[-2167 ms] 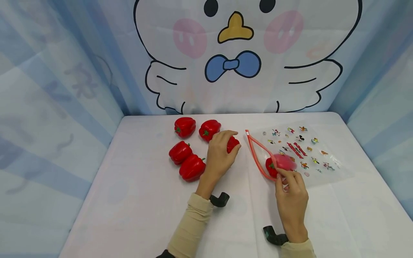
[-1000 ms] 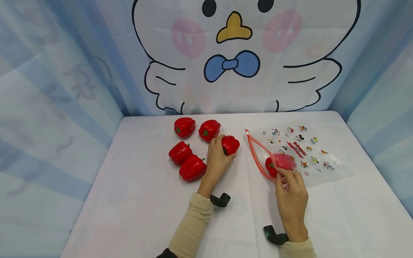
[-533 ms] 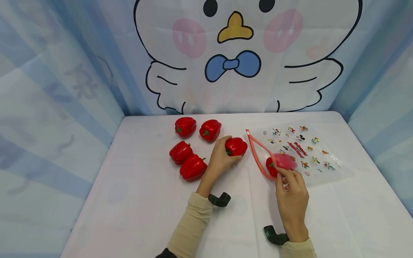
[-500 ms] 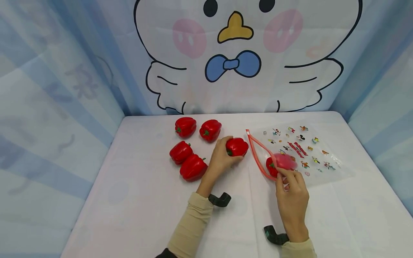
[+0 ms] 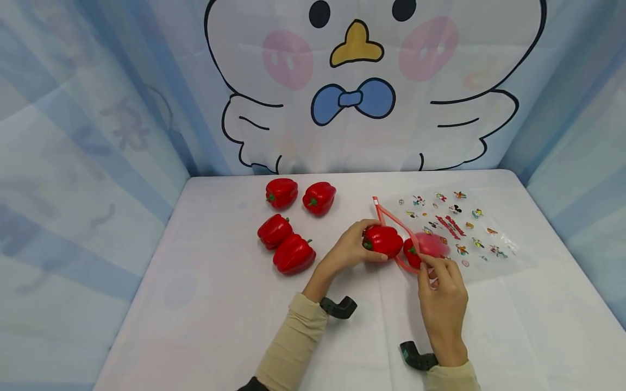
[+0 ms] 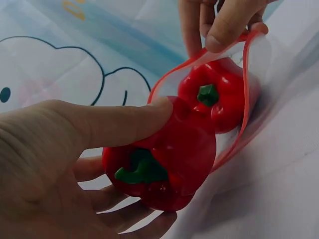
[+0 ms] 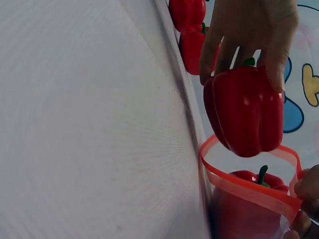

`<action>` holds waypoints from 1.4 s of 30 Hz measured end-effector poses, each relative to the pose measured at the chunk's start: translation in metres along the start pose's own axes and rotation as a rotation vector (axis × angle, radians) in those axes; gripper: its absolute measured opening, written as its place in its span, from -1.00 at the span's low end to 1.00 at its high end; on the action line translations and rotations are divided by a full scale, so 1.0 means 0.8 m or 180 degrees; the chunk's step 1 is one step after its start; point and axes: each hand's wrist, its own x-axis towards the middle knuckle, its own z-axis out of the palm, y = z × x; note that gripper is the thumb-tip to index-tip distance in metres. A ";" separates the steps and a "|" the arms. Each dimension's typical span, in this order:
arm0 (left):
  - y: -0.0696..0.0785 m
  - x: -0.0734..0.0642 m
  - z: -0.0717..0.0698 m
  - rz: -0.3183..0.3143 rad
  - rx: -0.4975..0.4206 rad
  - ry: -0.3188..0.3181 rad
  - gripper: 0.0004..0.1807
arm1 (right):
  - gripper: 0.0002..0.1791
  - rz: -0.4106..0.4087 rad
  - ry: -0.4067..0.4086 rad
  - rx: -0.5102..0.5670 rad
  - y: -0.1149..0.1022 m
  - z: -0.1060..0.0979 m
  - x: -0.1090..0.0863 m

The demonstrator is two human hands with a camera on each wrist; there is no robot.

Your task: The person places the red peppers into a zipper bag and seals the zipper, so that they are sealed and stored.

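My left hand (image 5: pixel 353 247) grips a red bell pepper (image 5: pixel 383 241) at the mouth of a clear zip bag (image 5: pixel 484 228) with a red rim. In the left wrist view, thumb and fingers wrap the pepper (image 6: pixel 187 149) from either side, its green stem facing back toward the palm. With its fingertips, my right hand (image 5: pixel 442 304) pinches the bag's red rim (image 7: pixel 249 191) and keeps the mouth apart. Another bell pepper (image 6: pixel 214 92) lies inside the bag, just past the opening. The right wrist view shows the held pepper right at the rim.
Several more red bell peppers lie to the left on the white table (image 5: pixel 220 326): two at the back, a far-left pepper (image 5: pixel 275 232) and a nearer pepper (image 5: pixel 294 254) touching it. A printed curtain (image 5: pixel 352 136) stands behind the table.
My left hand took hold of the bell pepper and carried it right, to the bag's mouth. The right hand and the bag stayed in place.
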 end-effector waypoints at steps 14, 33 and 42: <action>0.002 0.001 0.022 0.0346 0.0129 -0.0353 -0.18 | -0.70 0.0008 -0.0011 -0.0022 -0.001 0.001 -0.001; 0.002 0.003 0.058 0.0454 0.0107 0.0094 -0.14 | -0.74 -0.0043 0.0040 -0.0018 -0.003 0.002 -0.001; -0.006 0.006 0.072 0.0556 0.0029 0.0218 -0.12 | -0.76 -0.0080 0.0102 -0.0005 -0.002 0.002 0.001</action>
